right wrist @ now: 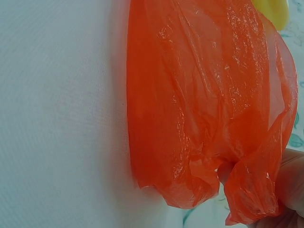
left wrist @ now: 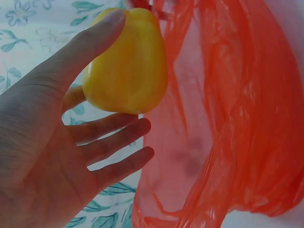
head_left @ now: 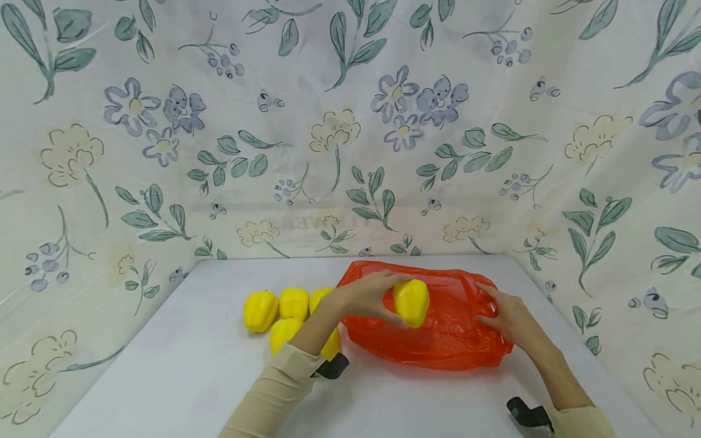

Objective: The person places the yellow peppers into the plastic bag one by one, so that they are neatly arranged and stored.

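Observation:
My left hand (head_left: 368, 297) pinches a yellow bell pepper (head_left: 411, 303) between thumb and fingers, in front of the mouth of a red plastic bag (head_left: 421, 350). In the left wrist view the thumb lies across the bell pepper (left wrist: 128, 66), and the lower fingers spread beside the bag (left wrist: 237, 118). At the bag's right side my right hand (head_left: 512, 319) grips its edge. In the right wrist view, fingers (right wrist: 292, 183) hold the gathered end of the bag (right wrist: 204, 95), partly hidden by the plastic.
Several more yellow bell peppers (head_left: 260, 311) lie grouped on the white table (head_left: 181, 365), left of the bag; my left forearm covers some of them. A floral cloth (head_left: 350, 152) hangs behind and around the table.

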`<state>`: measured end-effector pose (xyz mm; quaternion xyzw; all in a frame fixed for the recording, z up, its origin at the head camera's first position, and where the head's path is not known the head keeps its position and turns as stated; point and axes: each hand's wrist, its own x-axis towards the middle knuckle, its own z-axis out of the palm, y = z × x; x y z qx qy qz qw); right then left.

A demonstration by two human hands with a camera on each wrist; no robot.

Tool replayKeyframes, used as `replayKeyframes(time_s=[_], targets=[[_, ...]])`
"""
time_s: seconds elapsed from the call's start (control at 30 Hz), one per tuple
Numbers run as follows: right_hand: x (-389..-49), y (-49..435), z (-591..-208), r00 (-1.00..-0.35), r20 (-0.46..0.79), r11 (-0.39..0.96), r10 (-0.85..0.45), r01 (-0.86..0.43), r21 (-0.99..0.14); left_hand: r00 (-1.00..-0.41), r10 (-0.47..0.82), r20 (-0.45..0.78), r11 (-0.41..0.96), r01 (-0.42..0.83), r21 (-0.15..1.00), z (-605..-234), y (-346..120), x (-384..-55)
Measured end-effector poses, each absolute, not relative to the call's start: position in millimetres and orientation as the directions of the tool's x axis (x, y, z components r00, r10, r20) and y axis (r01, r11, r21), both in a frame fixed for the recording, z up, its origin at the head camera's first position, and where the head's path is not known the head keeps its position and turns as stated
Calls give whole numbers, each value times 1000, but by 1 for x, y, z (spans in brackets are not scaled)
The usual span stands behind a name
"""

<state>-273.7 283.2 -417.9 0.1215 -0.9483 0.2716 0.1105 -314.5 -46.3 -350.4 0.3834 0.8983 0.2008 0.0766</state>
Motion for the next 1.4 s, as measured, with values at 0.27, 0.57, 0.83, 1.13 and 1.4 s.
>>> replayKeyframes(time_s=[0.27,0.57,0.83,1.13,1.4], targets=[[-272,282,-416,-953,258,828,-159,-271,-491,-676,737,5,615,673,412,-354,-27,-321],[-273,282,-414,-961,237,832,-144,-247,-496,-675,738,-17,622,671,403,-361,-9,-332],[-272,282,-414,-960,237,828,-148,-252,-501,-683,730,-39,645,668,371,-363,7,-340],[-274,281,-414,-958,247,831,-149,-257,-493,-660,750,-41,620,681,389,-376,20,-353],[-272,281,-417,-956,250,832,-154,-262,-490,-661,749,-28,591,649,478,-385,34,-354]])
